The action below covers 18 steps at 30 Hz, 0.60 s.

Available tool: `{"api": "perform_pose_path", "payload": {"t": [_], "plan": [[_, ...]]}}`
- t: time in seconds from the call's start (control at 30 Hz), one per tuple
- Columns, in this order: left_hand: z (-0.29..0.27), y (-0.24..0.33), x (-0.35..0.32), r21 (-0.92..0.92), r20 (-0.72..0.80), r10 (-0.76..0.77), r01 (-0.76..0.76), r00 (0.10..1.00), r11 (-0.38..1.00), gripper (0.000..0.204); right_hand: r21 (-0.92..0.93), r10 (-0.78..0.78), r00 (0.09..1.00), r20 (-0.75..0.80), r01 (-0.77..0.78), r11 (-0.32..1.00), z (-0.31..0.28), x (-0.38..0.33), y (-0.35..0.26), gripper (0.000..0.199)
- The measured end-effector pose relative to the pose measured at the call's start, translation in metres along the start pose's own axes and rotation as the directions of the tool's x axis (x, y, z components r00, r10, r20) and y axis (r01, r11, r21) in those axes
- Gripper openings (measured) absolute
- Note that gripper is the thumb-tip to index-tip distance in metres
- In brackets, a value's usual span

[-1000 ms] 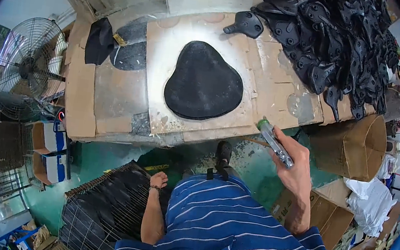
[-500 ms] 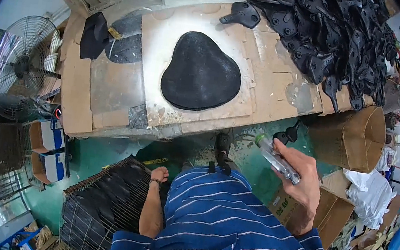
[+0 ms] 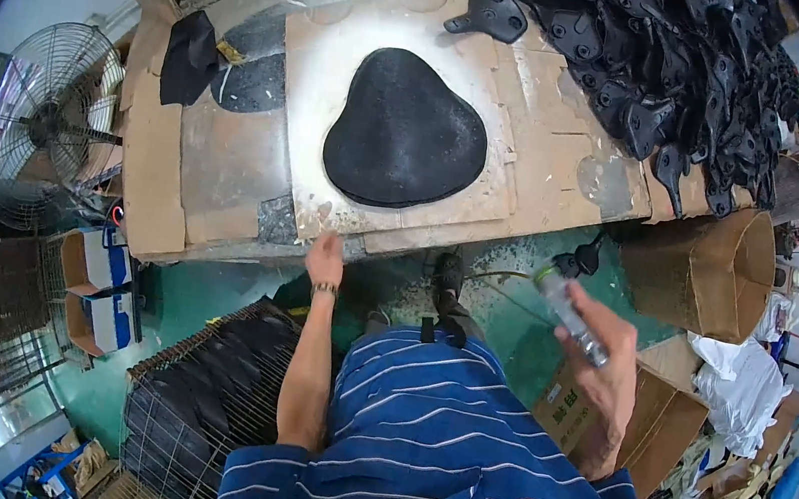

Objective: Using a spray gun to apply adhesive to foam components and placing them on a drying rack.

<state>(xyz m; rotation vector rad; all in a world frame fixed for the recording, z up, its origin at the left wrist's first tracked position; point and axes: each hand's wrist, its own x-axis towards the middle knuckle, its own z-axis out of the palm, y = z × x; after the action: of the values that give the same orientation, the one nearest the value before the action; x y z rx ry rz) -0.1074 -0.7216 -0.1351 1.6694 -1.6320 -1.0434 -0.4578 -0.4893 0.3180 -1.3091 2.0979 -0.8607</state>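
A black rounded saddle-shaped pad (image 3: 405, 134) lies flat on a pale cardboard sheet (image 3: 329, 59) on the workbench. My left hand (image 3: 325, 258) reaches up to the bench's front edge just below that sheet, fingers apart, holding nothing. My right hand (image 3: 607, 363) is off the bench at the right, closed around a slim clear and grey spray tool (image 3: 568, 310) that points up and left. A blue striped shirt fills the lower middle.
A large heap of black moulded parts (image 3: 686, 65) covers the bench's right end, with one loose part (image 3: 491, 14) near the back. A cardboard bin (image 3: 710, 270) stands at the right, a wire cage (image 3: 197, 405) of black pieces at lower left, a fan (image 3: 43, 122) at left.
My left hand has risen from beside my body to the bench's front edge. My right hand with the spray tool has dropped lower and away from the bench.
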Motion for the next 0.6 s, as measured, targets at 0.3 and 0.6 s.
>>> {"api": "perform_pose_path", "payload": {"t": [0.3, 0.6], "plan": [[0.027, 0.131, 0.095, 0.375, -0.139, 0.046, 0.009, 0.989, 0.927, 0.032, 0.11, -0.003, 0.993, 0.121, -0.01, 0.994, -0.011, -0.006, 0.003, 0.067], [0.035, 0.147, 0.105, 0.513, -0.142, 0.208, -0.108, 0.968, 0.852, 0.026, 0.153, -0.025, 0.998, -0.051, 0.033, 0.988, -0.025, -0.004, 0.031, 0.068]]}}
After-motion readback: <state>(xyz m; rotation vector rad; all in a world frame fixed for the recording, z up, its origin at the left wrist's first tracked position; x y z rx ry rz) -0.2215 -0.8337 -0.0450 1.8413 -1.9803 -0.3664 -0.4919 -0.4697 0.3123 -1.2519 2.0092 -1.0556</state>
